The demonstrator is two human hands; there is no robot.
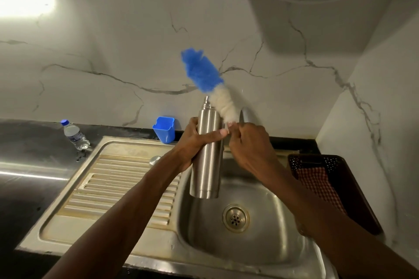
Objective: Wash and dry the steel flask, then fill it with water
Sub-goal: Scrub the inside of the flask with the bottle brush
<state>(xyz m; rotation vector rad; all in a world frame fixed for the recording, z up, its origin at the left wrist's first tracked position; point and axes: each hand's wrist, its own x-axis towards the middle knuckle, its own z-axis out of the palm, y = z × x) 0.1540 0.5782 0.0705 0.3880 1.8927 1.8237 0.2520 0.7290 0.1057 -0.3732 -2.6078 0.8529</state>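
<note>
Over sink (267,247): left hand (194,141) grips one flask (206,165), right hand (249,142) one brush (209,81).

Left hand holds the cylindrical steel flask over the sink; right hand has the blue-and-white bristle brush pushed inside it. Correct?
No: head view shows the blue-and-white bristle brush outside the cylindrical steel flask, bristles up beside its neck. The left hand does hold the flask over the steel sink; right hand grips the brush.
</note>
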